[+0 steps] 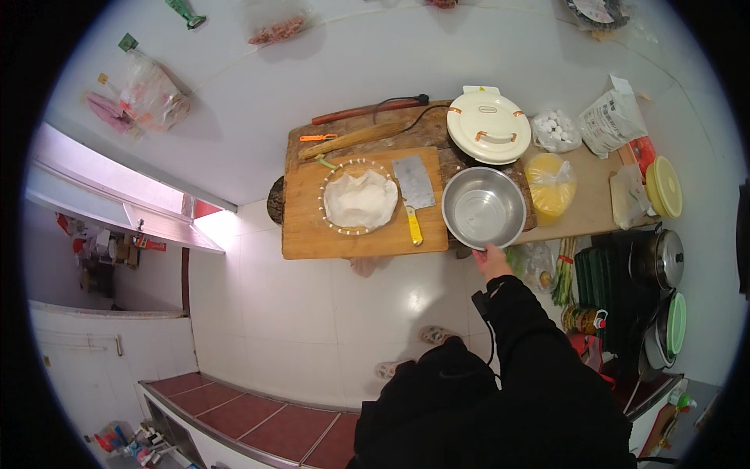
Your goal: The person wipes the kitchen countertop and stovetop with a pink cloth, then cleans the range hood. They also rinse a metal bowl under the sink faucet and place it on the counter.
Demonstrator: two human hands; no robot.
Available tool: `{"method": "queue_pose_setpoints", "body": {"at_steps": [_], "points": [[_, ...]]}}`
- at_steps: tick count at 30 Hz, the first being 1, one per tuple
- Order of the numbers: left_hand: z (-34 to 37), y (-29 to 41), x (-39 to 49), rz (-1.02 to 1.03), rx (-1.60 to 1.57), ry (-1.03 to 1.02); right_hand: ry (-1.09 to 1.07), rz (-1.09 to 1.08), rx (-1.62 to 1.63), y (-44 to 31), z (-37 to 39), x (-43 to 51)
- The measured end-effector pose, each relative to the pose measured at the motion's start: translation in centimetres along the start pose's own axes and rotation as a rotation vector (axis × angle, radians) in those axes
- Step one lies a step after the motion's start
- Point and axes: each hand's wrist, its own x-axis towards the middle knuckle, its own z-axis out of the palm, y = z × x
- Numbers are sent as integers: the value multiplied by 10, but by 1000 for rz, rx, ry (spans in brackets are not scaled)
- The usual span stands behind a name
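My right hand (492, 264) grips the near rim of a stainless steel bowl (484, 208), which looks to hold nothing but perhaps a little water. The bowl is at the right edge of the wooden table, beside a wooden cutting board (304, 240). On the board lie a cleaver (415, 180) with a yellow handle and a round woven basket (323, 212) lined with white cloth, with what looks like white flour or dough in it. My left hand is out of view. Behind the bowl stands a cream electric pan (488, 125) with its lid down.
A wooden rolling pin (351, 139), an orange peeler (318, 138) and a dark red stick (369, 111) lie behind the board. To the right are a bag of yellow meal (549, 184), a bag of eggs (555, 130), a white sack (614, 120) and a lidded pot (669, 258).
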Motion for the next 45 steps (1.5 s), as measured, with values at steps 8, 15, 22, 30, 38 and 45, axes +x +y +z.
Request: {"method": "queue_pose_setpoints", "body": {"at_steps": [8, 15, 22, 30, 38, 45], "points": [[-13, -29, 60, -30, -72, -24, -5, -302, -116, 5, 26, -101], [-50, -89, 119, -115, -229, 60, -425, -358, -443, 82, 129, -219], [-99, -210, 166, -107, -372, 342, -839, -189, -842, 214, 237, -339], [-129, -89, 197, 104, -997, 496, -1181, -68, -1290, 366, 329, -498], [-174, 177, 211, 325, -1232, -200, -1519, 177, -1529, 520, 407, -577], [-207, 311, 326, 359, -1103, -645, -1760, 241, -1717, 671, 535, -607]]}}
